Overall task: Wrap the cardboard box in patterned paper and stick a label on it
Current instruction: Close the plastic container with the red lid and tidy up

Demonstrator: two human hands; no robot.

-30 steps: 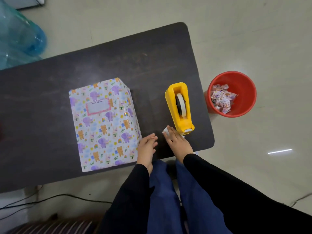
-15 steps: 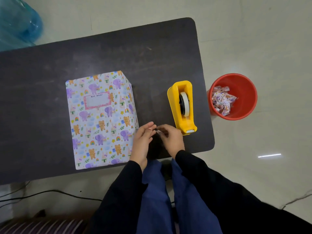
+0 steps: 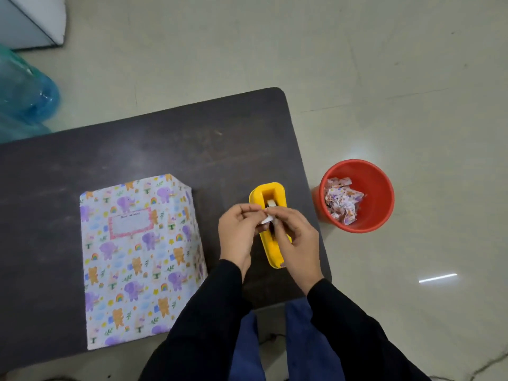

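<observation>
The box (image 3: 137, 259), wrapped in paper printed with elephants, bears and rainbows, lies on the dark table (image 3: 165, 149). A pink-bordered label (image 3: 129, 222) is stuck on its top face. To the right of the box, my left hand (image 3: 239, 232) and my right hand (image 3: 295, 240) are raised above the yellow tape dispenser (image 3: 270, 243). Both pinch a small white scrap of paper (image 3: 266, 219) between their fingertips. The hands cover the middle of the dispenser.
A red bucket (image 3: 379, 188) with crumpled patterned paper scraps stands on the floor just right of the table. Blue plastic bottles (image 3: 24, 97) lie at the far left. My legs are under the table's near edge.
My hands have risen from the table's front edge and moved over the tape dispenser, with the white scrap held between them. The camera has tilted, so the table sits lower in view.
</observation>
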